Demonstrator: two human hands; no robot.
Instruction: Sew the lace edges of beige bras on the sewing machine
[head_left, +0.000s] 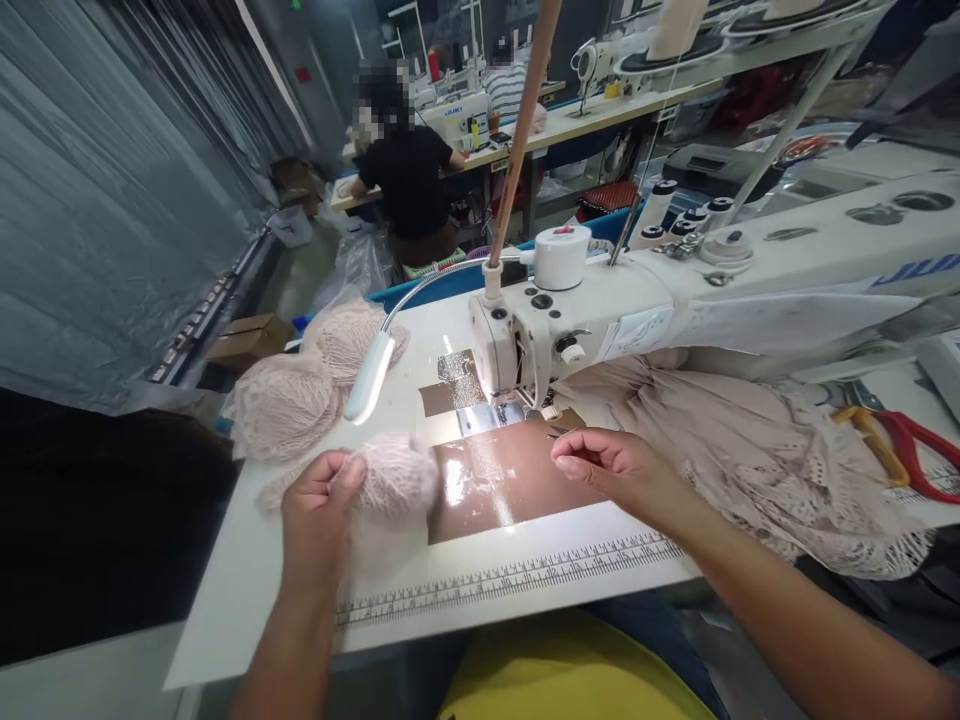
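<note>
My left hand (324,490) pinches the edge of a small pale pink lace piece (397,477), which looks slightly blurred over the left side of the table. Near the needle area of the white sewing machine (517,340), my right hand (611,465) is closed, thumb against the fingers. A thin dark tip shows by its fingertips, but its kind is too small to make out. Beneath both hands lies a shiny brown sheet (487,490) on the white table (285,590). Gathered pale pink fabric with lace (720,420) rests right of the needle.
Two pale pink lace bundles (289,405) lie at the table's left. A bendable lamp (371,375) arches over it. A ruler strip (495,580) runs along the front edge. Red-handled scissors (919,455) lie at the right. Beyond, a person in black (409,180) sits at another machine.
</note>
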